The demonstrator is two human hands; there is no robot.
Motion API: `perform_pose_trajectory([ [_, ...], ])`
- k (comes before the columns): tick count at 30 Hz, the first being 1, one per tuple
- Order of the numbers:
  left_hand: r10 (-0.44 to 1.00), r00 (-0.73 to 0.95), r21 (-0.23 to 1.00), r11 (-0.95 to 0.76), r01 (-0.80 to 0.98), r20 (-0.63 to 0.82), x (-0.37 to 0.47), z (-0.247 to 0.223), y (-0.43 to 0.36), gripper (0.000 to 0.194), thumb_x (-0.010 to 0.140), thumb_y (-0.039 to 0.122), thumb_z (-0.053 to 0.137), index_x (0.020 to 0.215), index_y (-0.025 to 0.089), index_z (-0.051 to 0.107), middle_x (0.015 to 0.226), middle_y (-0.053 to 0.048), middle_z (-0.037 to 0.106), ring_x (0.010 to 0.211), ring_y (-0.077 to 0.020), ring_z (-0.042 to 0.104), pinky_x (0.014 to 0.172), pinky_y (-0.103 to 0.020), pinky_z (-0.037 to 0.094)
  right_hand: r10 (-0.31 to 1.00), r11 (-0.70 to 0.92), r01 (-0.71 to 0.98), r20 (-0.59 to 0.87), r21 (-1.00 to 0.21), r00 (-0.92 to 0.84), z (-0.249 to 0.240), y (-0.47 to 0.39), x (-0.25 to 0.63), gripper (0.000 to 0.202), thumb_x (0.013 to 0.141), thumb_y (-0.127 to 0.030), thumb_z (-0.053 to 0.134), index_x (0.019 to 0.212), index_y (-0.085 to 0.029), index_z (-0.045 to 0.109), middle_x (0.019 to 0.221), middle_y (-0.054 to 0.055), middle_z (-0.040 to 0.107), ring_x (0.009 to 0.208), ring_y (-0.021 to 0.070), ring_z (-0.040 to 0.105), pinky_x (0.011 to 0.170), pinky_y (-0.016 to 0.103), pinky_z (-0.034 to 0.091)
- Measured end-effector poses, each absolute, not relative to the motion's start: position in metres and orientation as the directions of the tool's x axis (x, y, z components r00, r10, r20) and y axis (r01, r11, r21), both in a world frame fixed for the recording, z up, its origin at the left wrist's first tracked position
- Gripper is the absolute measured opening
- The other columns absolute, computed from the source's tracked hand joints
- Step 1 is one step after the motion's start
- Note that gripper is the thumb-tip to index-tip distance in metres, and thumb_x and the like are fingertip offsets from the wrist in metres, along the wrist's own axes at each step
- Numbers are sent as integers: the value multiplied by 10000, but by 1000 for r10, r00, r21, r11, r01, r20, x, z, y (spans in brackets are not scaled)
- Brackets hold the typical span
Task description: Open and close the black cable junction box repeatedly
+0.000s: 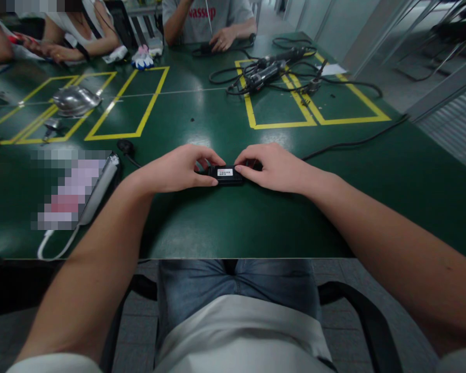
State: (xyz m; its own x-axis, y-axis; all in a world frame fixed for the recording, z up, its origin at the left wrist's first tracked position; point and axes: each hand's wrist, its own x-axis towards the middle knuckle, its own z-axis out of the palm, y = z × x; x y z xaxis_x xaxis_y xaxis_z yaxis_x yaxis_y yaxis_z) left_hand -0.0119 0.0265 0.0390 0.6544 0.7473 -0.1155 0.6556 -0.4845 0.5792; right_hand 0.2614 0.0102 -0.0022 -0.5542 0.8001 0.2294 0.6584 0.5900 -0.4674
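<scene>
A small black box (229, 181) with a white printed label lies on the green table (194, 223), close to its near edge. My left hand (184, 168) grips its left end between thumb and fingers. At the opposite end, my right hand (270, 167) pinches the box's right side, thumb beside the label. A black cable (357, 142) runs from behind my right hand toward the right edge of the table. On the left, a round black plug (125, 147) has a cord leading toward my left wrist.
A phone-like device (101, 189) with a white cable lies left of my left forearm. Farther back are a shiny metal part (75, 100), gloves (143, 58) and a pile of black tools and cables (266, 72). Several people sit across the table.
</scene>
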Motion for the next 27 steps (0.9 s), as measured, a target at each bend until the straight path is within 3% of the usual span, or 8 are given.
perform_pose_trajectory([
  [27, 728, 681, 604, -505, 617, -87, -12, 35, 26, 505, 877, 466, 815, 1305, 198, 839, 1188, -75, 860, 1046, -256, 746, 1015, -388, 585, 789, 605, 672, 208, -427, -578, -3, 9, 261, 288, 1077, -318, 643, 1138, -183, 890, 1069, 123, 855, 932, 272, 745, 866, 372, 521],
])
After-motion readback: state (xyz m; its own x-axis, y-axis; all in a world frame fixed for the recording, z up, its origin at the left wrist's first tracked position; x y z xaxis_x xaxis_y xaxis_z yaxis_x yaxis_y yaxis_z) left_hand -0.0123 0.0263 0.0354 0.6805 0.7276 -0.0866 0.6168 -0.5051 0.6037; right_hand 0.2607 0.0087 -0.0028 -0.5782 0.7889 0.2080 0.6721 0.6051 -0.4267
